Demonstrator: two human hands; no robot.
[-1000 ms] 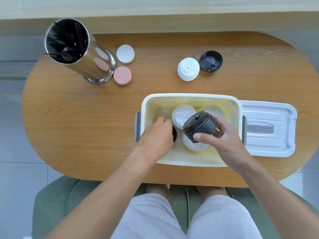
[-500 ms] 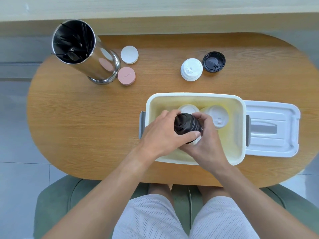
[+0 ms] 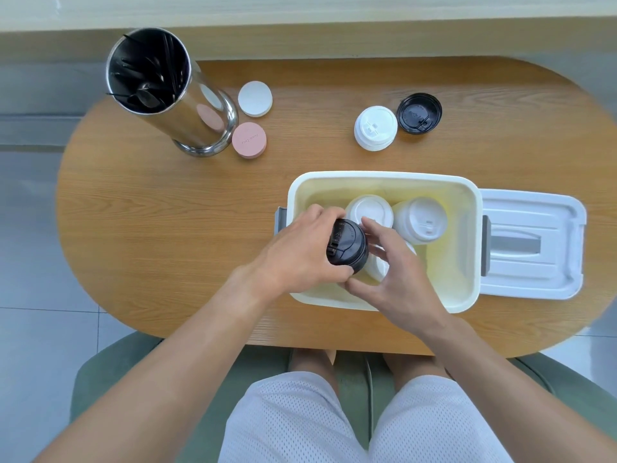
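A stack of black cup lids (image 3: 347,246) hangs over the left part of the cream plastic bin (image 3: 384,178). My left hand (image 3: 300,255) grips the stack from the left, fingers over its top and thumb under it. My right hand (image 3: 397,279) holds it from the right with spread fingers. Inside the bin lie stacks of white cup lids (image 3: 420,219), one partly hidden under my right hand. On the table behind the bin sit a white lid stack (image 3: 375,128) and a single black lid (image 3: 419,112).
The bin's white cover (image 3: 534,245) lies on the table to its right. A steel canister (image 3: 167,91) with black cutlery stands at the back left, with a white disc (image 3: 255,98) and a pink disc (image 3: 249,140) beside it. The wooden table (image 3: 167,228) ends near my legs.
The black lid stack moved left from my right hand alone into both hands. My left hand came up from the bin floor and closed round it. The view drifted slightly.
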